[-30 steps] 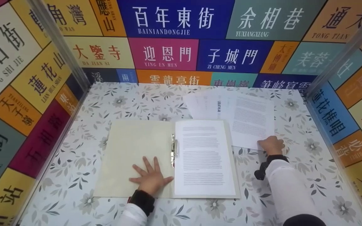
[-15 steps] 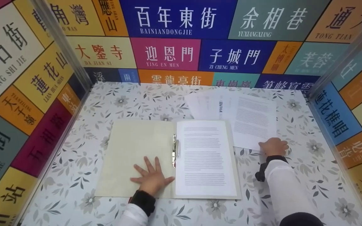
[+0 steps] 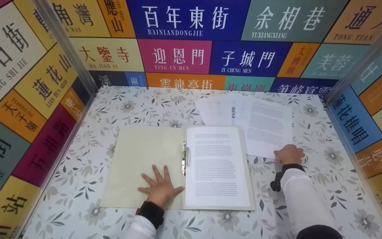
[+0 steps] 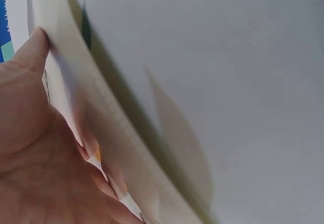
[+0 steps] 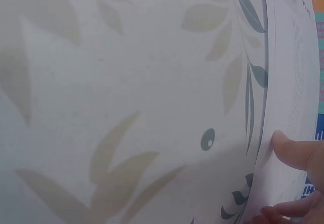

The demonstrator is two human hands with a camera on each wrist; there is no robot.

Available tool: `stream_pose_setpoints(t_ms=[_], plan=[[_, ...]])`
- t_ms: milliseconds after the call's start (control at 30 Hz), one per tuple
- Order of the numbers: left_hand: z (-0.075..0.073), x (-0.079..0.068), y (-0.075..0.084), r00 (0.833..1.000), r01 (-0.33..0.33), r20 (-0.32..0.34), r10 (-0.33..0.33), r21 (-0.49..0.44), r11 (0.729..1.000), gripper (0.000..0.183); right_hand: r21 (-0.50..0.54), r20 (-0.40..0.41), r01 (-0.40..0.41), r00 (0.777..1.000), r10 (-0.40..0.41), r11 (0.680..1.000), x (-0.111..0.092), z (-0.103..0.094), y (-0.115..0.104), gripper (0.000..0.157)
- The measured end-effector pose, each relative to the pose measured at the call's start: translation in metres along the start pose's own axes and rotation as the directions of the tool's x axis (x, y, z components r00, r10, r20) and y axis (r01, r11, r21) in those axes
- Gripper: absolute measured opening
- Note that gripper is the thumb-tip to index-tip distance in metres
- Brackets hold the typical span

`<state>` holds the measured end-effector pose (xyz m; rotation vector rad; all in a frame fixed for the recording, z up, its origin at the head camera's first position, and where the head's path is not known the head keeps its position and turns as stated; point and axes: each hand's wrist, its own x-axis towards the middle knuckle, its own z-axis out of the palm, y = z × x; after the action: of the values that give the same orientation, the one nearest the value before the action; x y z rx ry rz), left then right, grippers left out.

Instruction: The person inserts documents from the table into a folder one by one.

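An open cream folder (image 3: pixel 144 146) lies on the table, a metal clip (image 3: pixel 184 157) at its fold. Printed pages (image 3: pixel 214 166) lie on its right half. My left hand (image 3: pixel 161 191) rests with fingers spread on the lower part of the left cover, thumb toward the fold. Behind and right of the folder, several loose printed sheets (image 3: pixel 267 126) are fanned out. My right hand (image 3: pixel 289 154) rests at their lower right corner with fingers bent. In the right wrist view its thumb (image 5: pixel 291 148) touches the paper just inside the edge, and fingertips lie near the bottom.
The table (image 3: pixel 88 159) has a floral cover. Colourful panels with street names (image 3: pixel 184 58) stand behind it and along both sides, with clear corner strips (image 3: pixel 78 49) between them. The folder's right cover partly overlaps the loose sheets in the head view.
The head view has shifted slightly. Both hands, the folder and the sheets keep their places.
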<state>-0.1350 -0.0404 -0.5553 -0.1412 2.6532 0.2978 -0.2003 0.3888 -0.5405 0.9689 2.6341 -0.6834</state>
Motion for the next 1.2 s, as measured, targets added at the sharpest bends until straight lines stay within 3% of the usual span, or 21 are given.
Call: stream_pose_setpoints(t_ms=[233,433,667,1000,1200], plan=[[-0.001,-0.002,-0.001,1.000,-0.004,-0.002,0.004,0.007,1.000,0.110,0.038,-0.009,0.053,0.999,-0.052,0.998,0.001,0.001,0.004,0.057],[-0.002,-0.001,0.000,1.000,-0.002,-0.009,0.002,0.003,1.000,0.110,0.041,0.006,0.033,0.999,-0.034,0.999,0.007,0.000,0.008,0.065],[-0.001,-0.001,0.000,1.000,0.008,-0.004,-0.008,0.004,1.000,0.110,0.071,0.026,0.049,0.998,-0.051,0.996,0.011,0.002,0.009,0.063],[-0.001,0.001,0.000,1.000,0.015,0.011,-0.015,0.012,1.000,0.111,0.131,0.031,0.065,0.997,-0.070,0.989,0.013,0.000,0.014,0.078],[-0.002,0.000,0.000,1.000,0.020,0.010,-0.020,0.030,0.999,0.110,0.173,-0.032,0.056,0.998,-0.051,0.983,0.013,0.003,0.011,0.085]])
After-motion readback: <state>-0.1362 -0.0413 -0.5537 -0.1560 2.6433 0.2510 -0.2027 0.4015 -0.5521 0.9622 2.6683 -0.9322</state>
